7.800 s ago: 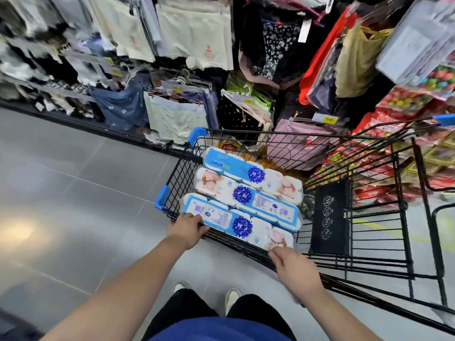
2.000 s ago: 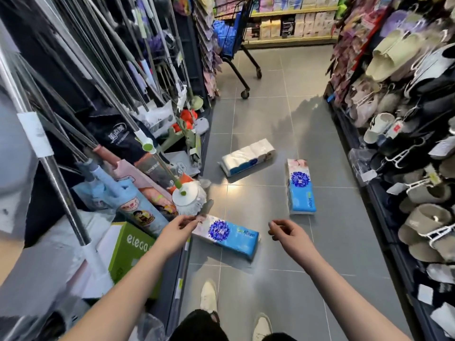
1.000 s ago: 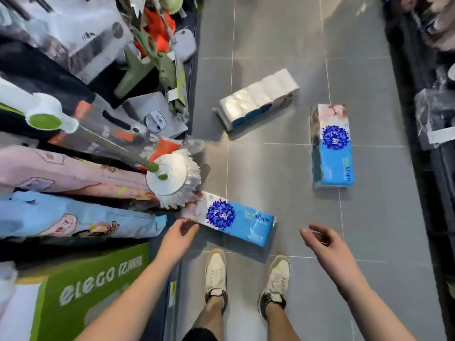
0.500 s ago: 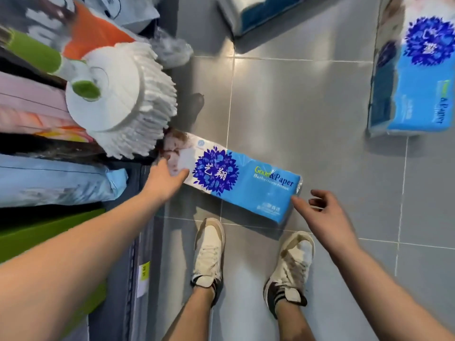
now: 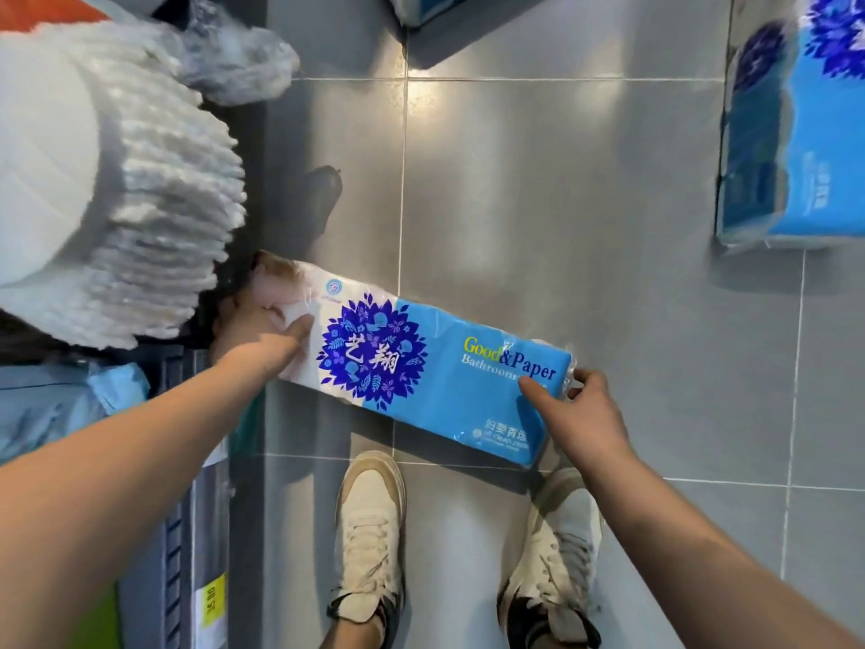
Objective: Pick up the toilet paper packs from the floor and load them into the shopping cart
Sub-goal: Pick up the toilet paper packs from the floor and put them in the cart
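A long blue and white toilet paper pack [image 5: 435, 372] lies slanted on the grey tile floor just in front of my shoes. My left hand [image 5: 255, 339] grips its white left end, beside the shelf base. My right hand [image 5: 578, 409] holds its blue right end, thumb on top and fingers around the far corner. A second pack [image 5: 795, 133] lies on the floor at the upper right. The corner of a third pack [image 5: 421, 11] shows at the top edge. The shopping cart is out of view.
A white mop head [image 5: 117, 180] hangs out from the shelf at the left, close above my left hand. The dark shelf base [image 5: 187, 508] with a yellow price tag runs down the left. My two sneakers [image 5: 370, 531] stand right below the pack.
I have bent lower toward the floor. My right hand moved from just off the pack's right end onto it, and both hands now grip the pack.
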